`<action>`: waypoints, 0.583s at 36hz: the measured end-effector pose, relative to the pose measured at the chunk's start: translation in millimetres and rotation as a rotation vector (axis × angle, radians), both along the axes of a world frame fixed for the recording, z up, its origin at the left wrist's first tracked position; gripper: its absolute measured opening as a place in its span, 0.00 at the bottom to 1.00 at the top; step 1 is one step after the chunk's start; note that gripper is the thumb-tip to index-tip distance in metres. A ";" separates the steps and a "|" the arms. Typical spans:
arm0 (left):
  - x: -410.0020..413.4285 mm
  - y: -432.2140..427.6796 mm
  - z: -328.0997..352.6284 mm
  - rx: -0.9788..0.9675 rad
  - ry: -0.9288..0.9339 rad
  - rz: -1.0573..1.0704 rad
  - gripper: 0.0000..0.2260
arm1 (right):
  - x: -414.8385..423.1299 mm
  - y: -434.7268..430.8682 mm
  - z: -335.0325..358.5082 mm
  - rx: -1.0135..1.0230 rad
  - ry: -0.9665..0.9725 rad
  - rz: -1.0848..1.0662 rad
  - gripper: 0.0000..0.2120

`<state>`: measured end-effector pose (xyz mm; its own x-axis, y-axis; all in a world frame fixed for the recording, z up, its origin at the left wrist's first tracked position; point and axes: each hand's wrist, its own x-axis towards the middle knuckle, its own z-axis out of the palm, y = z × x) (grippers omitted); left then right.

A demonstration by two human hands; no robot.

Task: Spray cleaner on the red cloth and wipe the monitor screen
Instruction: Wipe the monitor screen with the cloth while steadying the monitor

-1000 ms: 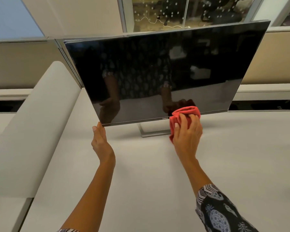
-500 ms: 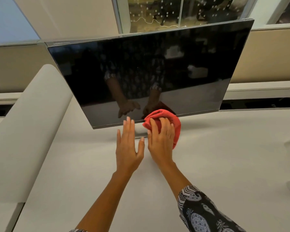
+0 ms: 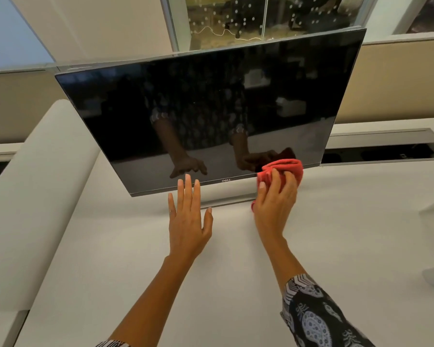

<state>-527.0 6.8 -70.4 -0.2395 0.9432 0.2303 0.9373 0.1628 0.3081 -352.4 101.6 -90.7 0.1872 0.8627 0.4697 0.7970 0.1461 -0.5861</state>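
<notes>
1. Red cloth (image 3: 285, 170) sits bunched in the right hand (image 3: 273, 206), whose grip is closed around it, pressed to the monitor screen (image 3: 211, 108) at its lower right edge.
2. Soft and light, it likely holds best wadded in the palm.
3. Left hand (image 3: 187, 221) is spread flat, empty, fingertips at the bottom bezel above the tabletop (image 3: 211, 284).

This is looking like an office: a monitor (image 3: 211, 116) is standing on a white table (image 3: 336, 234), with beige partitions (image 3: 398, 81) and glass walls (image 3: 261, 18) behind.
</notes>
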 end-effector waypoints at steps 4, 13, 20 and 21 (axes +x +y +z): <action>2.2 5.3 0.7 0.014 0.022 -0.006 0.31 | -34.6 -24.6 -11.6 0.064 -0.157 0.192 0.19; 5.5 12.6 4.7 0.041 0.046 -0.006 0.32 | -6.6 -7.0 -6.4 0.077 -0.218 0.141 0.17; 6.8 11.4 6.6 0.043 0.025 -0.008 0.31 | 63.3 31.8 8.0 -0.036 -0.034 -0.082 0.17; 6.9 11.4 7.2 0.047 0.024 -0.008 0.31 | 68.9 36.5 11.0 -0.049 0.013 -0.113 0.18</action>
<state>-520.2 18.2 -63.3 -0.2261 0.9328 0.2804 0.9457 0.1413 0.2926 -283.5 138.1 -79.7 0.2901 0.8577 0.4245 0.7992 0.0269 -0.6004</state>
